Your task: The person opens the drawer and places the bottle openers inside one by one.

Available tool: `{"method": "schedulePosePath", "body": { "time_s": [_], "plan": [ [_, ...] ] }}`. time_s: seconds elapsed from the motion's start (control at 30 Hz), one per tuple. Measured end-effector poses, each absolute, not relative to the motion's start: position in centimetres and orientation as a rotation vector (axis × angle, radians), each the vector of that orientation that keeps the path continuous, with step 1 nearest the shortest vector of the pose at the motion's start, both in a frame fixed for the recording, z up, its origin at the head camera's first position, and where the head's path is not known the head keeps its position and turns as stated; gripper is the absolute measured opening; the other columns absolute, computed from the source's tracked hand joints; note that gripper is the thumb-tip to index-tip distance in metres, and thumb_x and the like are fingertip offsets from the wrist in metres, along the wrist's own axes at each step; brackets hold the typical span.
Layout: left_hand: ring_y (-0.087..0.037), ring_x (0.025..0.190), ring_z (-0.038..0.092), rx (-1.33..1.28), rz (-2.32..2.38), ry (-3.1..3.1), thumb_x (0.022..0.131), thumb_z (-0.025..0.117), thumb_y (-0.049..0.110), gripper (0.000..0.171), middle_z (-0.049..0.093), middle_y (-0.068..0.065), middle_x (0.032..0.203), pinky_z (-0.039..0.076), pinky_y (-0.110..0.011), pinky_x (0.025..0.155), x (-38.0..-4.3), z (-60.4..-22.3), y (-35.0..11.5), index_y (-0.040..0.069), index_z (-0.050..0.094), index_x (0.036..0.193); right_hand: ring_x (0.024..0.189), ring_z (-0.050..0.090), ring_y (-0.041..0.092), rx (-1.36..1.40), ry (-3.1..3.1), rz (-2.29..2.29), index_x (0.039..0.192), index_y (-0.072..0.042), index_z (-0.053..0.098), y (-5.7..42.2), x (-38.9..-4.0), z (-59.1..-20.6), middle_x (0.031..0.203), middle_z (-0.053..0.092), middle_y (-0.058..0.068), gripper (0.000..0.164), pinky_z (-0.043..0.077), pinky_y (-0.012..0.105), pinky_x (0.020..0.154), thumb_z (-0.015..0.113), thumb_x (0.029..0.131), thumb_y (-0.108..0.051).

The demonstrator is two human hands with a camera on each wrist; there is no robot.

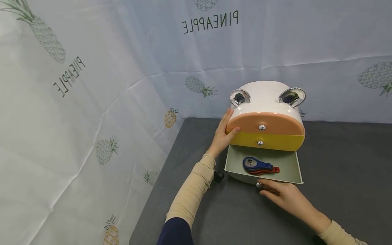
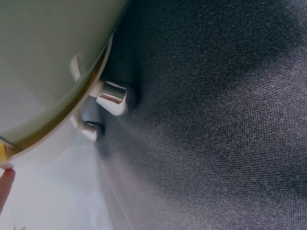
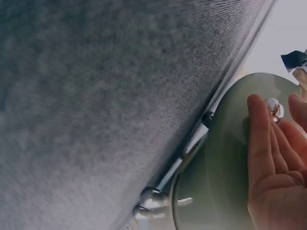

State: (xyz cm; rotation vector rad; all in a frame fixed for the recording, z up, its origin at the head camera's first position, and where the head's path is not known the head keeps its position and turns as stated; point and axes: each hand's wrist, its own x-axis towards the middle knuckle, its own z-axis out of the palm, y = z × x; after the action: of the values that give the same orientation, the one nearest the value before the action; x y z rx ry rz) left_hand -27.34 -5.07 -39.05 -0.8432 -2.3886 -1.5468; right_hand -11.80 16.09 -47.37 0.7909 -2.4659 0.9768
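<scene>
A small frog-shaped drawer cabinet [image 1: 264,93] with a white shell stands on the grey table. Its orange drawer [image 1: 245,122] and yellow drawer [image 1: 275,142] are closed; the pale green bottom drawer [image 1: 289,163] is pulled out. Inside lie a blue tool [image 1: 263,165] with a round metal-inset head, like a bottle opener, and a red-handled one [image 1: 276,169] partly beneath it. My left hand [image 1: 223,137] rests along the cabinet's left side, thumb at the front edge. At the bottom drawer's silver knob [image 3: 274,109], my right hand [image 1: 286,197] has fingers and thumb extended around it, the thumb apart.
The cabinet stands on short silver feet [image 2: 113,98] on the grey cloth-covered table [image 1: 343,170]. A white pineapple-print sheet [image 1: 260,47] hangs behind and along the left. A small black object [image 1: 218,177] shows beside my left wrist.
</scene>
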Motion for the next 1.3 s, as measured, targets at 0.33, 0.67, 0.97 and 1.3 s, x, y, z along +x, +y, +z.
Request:
{"method": "schedulePosePath", "body": {
  "time_s": [0.33,0.67,0.97,1.3],
  "plan": [
    [-0.021,0.146,0.017,-0.842,-1.534,-2.421,0.091,0.055,0.029,0.067,0.016,-0.006,0.158,0.022,-0.048,0.117,-27.4,-38.8,-5.2,0.016,0.024,0.149,0.074,0.06,-0.011,0.699,-2.531,1.121,0.102,-0.016,0.072,16.1,-12.5,-47.5,0.089,0.073,-0.004,0.028,0.045,0.006,0.058,0.076,0.075,-0.009],
    [-0.021,0.146,0.017,-0.853,-1.529,-2.433,0.092,0.057,0.019,0.065,0.015,-0.005,0.158,0.021,-0.047,0.117,-27.3,-38.7,-5.2,0.014,0.025,0.149,0.071,0.062,-0.008,0.535,-2.537,1.062,0.095,-0.019,0.074,15.7,-14.3,-47.1,0.087,0.074,-0.004,0.02,0.046,0.011,0.056,0.076,0.075,-0.012],
    [-0.022,0.145,0.018,-0.846,-1.521,-2.435,0.092,0.056,0.023,0.066,0.016,-0.005,0.158,0.023,-0.047,0.117,-27.4,-38.8,-5.3,0.015,0.025,0.149,0.074,0.06,-0.01,0.482,-2.518,1.046,0.094,-0.02,0.074,16.4,-16.4,-47.4,0.087,0.074,-0.004,0.018,0.043,0.005,0.06,0.076,0.076,-0.015],
    [-0.021,0.145,0.018,-0.841,-1.512,-2.441,0.092,0.056,0.024,0.065,0.017,-0.007,0.157,0.024,-0.046,0.116,-27.3,-38.7,-5.3,0.014,0.025,0.149,0.074,0.059,-0.009,0.429,-2.554,1.069,0.097,-0.019,0.073,16.5,-18.3,-47.2,0.09,0.073,-0.002,0.016,0.046,0.01,0.061,0.072,0.081,-0.019]
  ]
}}
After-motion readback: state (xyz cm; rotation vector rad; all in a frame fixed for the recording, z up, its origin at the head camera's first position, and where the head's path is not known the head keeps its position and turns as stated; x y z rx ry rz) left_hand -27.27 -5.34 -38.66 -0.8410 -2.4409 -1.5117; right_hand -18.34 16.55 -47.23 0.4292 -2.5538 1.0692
